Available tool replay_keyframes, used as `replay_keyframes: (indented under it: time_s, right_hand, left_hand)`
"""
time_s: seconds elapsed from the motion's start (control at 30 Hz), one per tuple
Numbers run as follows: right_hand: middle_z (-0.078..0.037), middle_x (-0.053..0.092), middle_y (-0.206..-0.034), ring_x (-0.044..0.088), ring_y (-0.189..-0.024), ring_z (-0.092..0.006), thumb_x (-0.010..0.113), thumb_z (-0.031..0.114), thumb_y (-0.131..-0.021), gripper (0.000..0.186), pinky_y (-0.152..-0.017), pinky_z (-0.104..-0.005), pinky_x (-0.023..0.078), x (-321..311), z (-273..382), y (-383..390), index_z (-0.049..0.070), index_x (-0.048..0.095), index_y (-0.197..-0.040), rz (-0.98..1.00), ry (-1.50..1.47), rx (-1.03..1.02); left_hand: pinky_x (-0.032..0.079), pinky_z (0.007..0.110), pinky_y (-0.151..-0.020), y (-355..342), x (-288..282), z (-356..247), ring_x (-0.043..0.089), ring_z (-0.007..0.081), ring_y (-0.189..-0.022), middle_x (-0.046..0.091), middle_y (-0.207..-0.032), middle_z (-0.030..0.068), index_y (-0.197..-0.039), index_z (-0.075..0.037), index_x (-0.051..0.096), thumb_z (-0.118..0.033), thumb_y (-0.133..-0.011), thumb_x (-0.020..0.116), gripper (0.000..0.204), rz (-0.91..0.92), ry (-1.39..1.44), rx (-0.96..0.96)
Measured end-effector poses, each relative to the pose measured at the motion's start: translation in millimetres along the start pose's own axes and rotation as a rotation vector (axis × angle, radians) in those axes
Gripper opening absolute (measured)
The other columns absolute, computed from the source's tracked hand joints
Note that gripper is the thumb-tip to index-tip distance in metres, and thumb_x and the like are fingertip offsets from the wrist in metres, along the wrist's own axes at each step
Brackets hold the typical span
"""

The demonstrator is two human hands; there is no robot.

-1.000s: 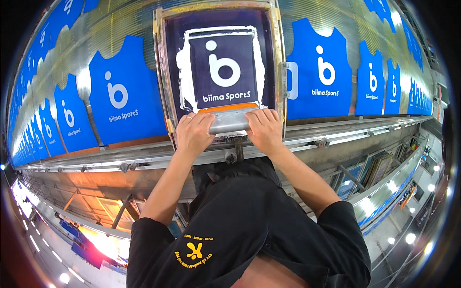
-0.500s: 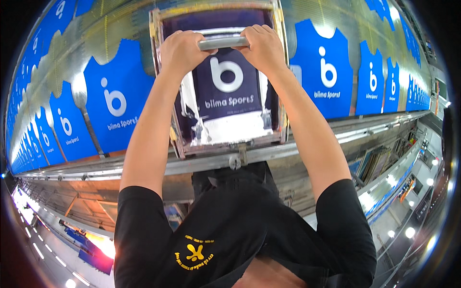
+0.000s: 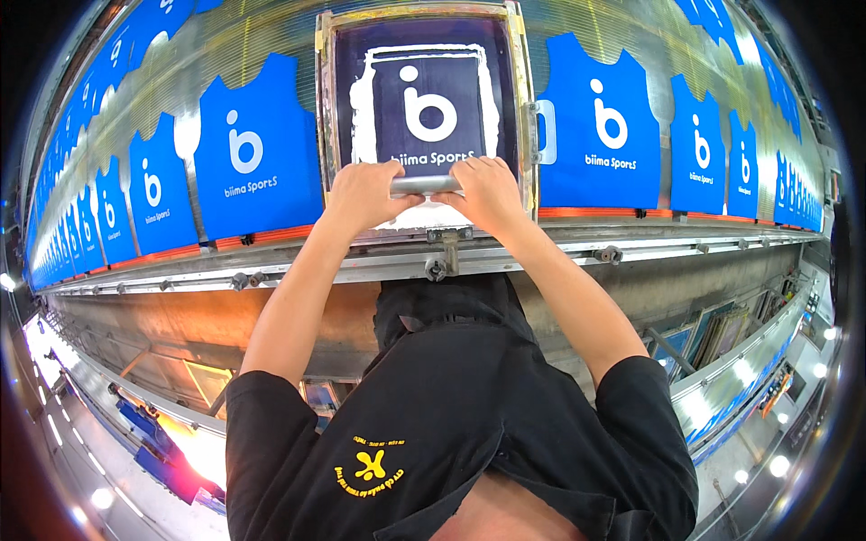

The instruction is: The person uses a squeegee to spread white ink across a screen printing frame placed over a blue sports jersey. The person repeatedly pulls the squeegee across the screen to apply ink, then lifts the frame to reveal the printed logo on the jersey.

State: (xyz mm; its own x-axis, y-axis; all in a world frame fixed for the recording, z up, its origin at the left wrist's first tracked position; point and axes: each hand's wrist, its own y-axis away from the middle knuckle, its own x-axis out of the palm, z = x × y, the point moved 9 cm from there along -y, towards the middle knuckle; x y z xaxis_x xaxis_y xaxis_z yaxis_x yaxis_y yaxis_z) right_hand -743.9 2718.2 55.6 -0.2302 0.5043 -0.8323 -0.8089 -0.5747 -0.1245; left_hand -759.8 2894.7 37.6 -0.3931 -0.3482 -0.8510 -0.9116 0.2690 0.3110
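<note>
Both my hands grip one squeegee (image 3: 422,185) by its grey bar-shaped handle, near the front edge of a screen-printing frame (image 3: 330,108). My left hand (image 3: 368,194) is closed round the left end, and my right hand (image 3: 485,187) round the right end. Inside the frame, the dark mesh (image 3: 446,77) bears a white round-letter design with lettering below. White ink (image 3: 363,113) borders the design in a ragged band and lies below the squeegee handle. The squeegee's blade is hidden under the handle and my hands.
Blue printed garment panels (image 3: 245,135) lie along the long table on the left, with more blue panels (image 3: 603,126) on the right. A metal rail (image 3: 343,266) with knobs runs along the table's front edge. Several frames (image 3: 713,334) stand on a lower shelf at right.
My hands have drawn the squeegee from the far end of the screen toward me, to its near edge. The far part of the design is now uncovered.
</note>
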Motion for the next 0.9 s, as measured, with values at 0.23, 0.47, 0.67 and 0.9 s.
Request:
replay_keyframes:
  time_s: [0.23, 0.47, 0.67, 0.9]
  right_hand:
    - [-0.02, 0.076, -0.092, 0.074, -0.087, -0.0385, 0.083, 0.06, -0.084, 0.061, -0.077, -0.0498, 0.056, 46.2, -30.3, -23.7, 0.001, 0.072, -0.093, 0.576, -0.102, 0.26]
    - [-0.007, 0.075, -0.095, 0.065, -0.087, -0.012, 0.073, 0.037, -0.104, 0.039, -0.077, -0.0308, 0.052, -69.1, -141.4, -15.9, -0.001, 0.076, -0.114, -0.291, -0.344, 0.645]
    - [-0.011, 0.072, -0.103, 0.067, -0.088, -0.0192, 0.074, 0.041, -0.103, 0.048, -0.08, -0.0353, 0.054, -61.8, -208.3, 7.1, -0.001, 0.072, -0.126, -0.414, -0.214, 0.852]
    - [0.006, 0.054, -0.074, 0.045, -0.058, -0.0037, 0.072, 0.034, -0.105, 0.039, -0.049, -0.0244, 0.034, -41.8, -197.3, 3.4, 0.001, 0.071, -0.127, -0.263, -0.73, 1.135]
  left_hand:
    - [0.058, 0.045, -0.077, -27.8, 24.1, 24.6, 0.076, 0.0344, -0.084, 0.077, -0.082, 0.013, -0.09, -0.011, 0.083, -0.086, -0.062, 0.08, 0.08, 0.341, 0.016, -0.131]
    - [0.059, 0.044, -0.081, -86.5, -46.2, 21.3, 0.077, 0.0329, -0.092, 0.08, -0.09, 0.0128, -0.106, -0.012, 0.083, -0.081, -0.068, 0.08, 0.079, 0.228, 0.106, -0.012]
    - [0.056, 0.049, -0.078, -169.3, -118.4, 36.7, 0.074, 0.037, -0.087, 0.076, -0.084, 0.0129, -0.095, -0.014, 0.08, -0.064, -0.079, 0.083, 0.053, -0.13, 0.004, 0.116]
    - [0.057, 0.049, -0.085, -199.0, -114.2, 60.7, 0.075, 0.0327, -0.099, 0.078, -0.097, 0.0085, -0.11, -0.016, 0.081, -0.043, -0.084, 0.084, 0.037, -0.197, 0.044, 0.178]
